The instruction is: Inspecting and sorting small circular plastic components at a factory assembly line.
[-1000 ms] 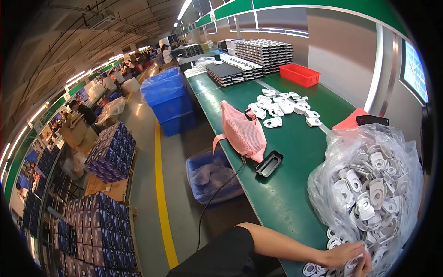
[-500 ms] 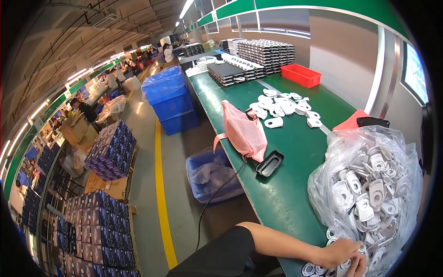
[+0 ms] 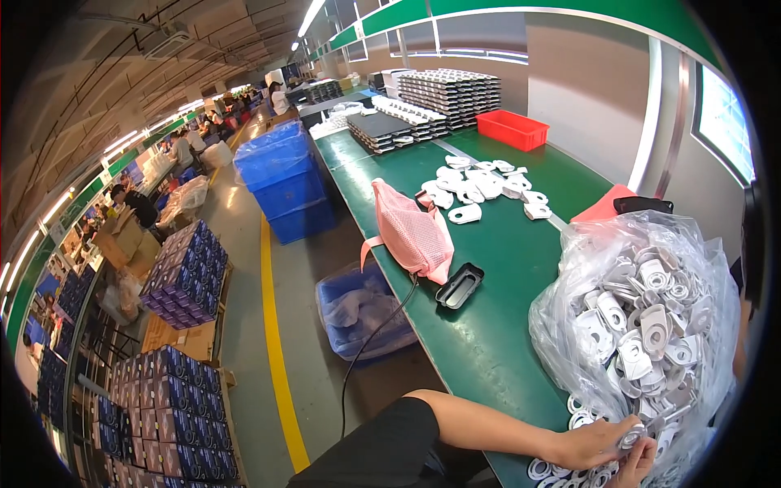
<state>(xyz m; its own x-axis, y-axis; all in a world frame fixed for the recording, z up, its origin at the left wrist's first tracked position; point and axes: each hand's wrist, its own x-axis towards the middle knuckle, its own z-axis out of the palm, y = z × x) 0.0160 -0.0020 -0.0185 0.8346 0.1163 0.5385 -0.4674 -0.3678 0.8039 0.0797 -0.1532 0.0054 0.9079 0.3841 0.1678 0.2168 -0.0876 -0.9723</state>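
My left hand (image 3: 592,444) reaches in from the lower edge, its fingers closed on a small grey-white part with a round ring (image 3: 631,437). Against the same part press the fingertips of my right hand (image 3: 638,466), which shows only partly at the bottom of the picture. Beneath and beside the hands lie several loose white rings (image 3: 540,469). A clear plastic bag (image 3: 547,313) stands open just beyond them, heaped with white plastic plates that have ring-shaped holes (image 3: 653,329).
White plates (image 3: 486,185) lie scattered farther up the green table (image 3: 504,285). A pink mesh pouch (image 3: 411,232), a black case (image 3: 460,286) and a red bin (image 3: 512,130) are also on it. Blue crates (image 3: 285,183) and stacked boxes (image 3: 175,398) stand to the left.
The view has turned slightly, so the scene sits farther left. The ringed part between my hands now shows clearly; my hands remain together beside the bag.
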